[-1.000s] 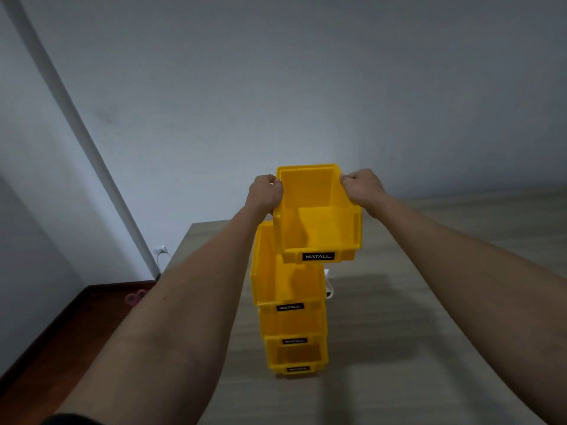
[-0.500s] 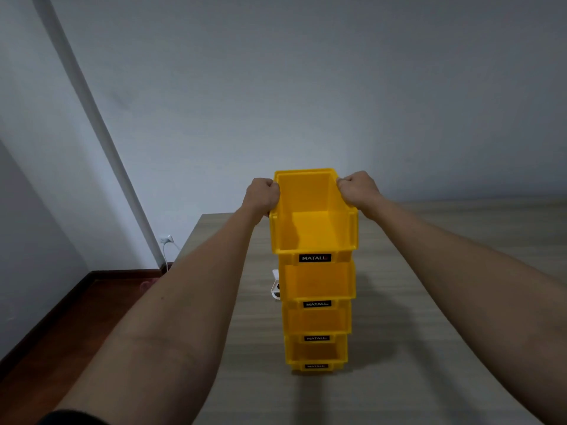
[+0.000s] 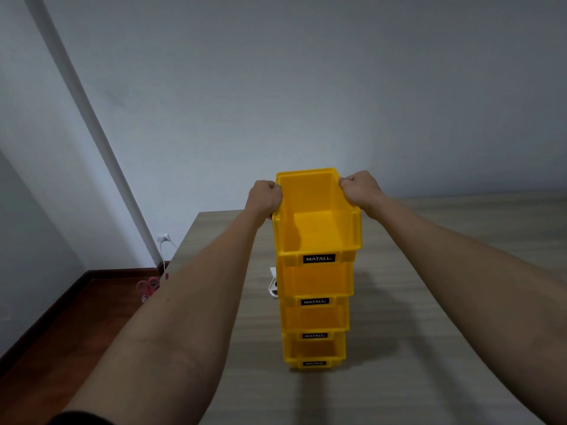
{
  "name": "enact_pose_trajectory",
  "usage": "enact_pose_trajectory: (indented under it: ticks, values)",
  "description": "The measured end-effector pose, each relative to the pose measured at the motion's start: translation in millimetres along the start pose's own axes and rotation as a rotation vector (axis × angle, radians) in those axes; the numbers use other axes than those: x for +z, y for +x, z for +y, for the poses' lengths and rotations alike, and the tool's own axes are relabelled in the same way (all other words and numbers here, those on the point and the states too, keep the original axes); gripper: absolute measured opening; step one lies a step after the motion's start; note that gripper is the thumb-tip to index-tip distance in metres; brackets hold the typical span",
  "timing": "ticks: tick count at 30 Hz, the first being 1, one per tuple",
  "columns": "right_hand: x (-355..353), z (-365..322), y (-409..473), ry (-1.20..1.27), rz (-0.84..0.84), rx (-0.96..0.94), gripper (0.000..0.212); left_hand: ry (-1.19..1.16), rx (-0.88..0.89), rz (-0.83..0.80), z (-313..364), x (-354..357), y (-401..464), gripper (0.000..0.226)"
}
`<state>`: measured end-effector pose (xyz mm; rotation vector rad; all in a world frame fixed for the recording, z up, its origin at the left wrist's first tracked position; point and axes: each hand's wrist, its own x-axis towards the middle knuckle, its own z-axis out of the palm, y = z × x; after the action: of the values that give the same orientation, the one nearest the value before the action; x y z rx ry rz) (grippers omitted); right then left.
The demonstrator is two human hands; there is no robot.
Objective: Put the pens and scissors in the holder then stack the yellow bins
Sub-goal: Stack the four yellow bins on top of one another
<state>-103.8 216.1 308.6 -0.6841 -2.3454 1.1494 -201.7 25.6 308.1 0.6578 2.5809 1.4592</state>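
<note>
Several yellow bins marked MATALL stand stacked in a tower (image 3: 315, 317) on the wooden table (image 3: 414, 348). The top yellow bin (image 3: 317, 228) rests squarely on the one below, its open front facing me. My left hand (image 3: 264, 197) grips its left rim and my right hand (image 3: 360, 190) grips its right rim, both with fingers curled over the edge. A small white object (image 3: 273, 285), partly hidden, peeks out behind the tower's left side; I cannot tell what it is. No pens or scissors are visible.
The table's left edge runs close to my left forearm. Beyond it lie a dark wooden floor, a pink object (image 3: 148, 288), and a wall socket with a white cable (image 3: 164, 243). A bare wall stands behind the table.
The top bin, held tilted above and right of a leaning stack, has come down onto it. The tower now stands straight and aligned.
</note>
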Motion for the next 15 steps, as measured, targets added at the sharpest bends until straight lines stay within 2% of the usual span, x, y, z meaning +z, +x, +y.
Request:
enact_pose_trajectory:
  ticks: [7,12,15]
  values:
    - [5.9,-1.4,4.1,-0.01,-0.033,-0.015,0.046,0.007,-0.005,0.014,-6.1,-1.6,0.3,0.022]
    - [2.1,-0.9,5.2,-0.1,-0.049,-0.034,0.045,-0.002,0.007,0.017,-2.1,-0.1,0.5,0.033]
    - [2.4,-3.5,6.8,-0.171,-0.068,-0.036,0.043,-0.003,0.002,0.016,-3.0,-1.7,3.4,0.031]
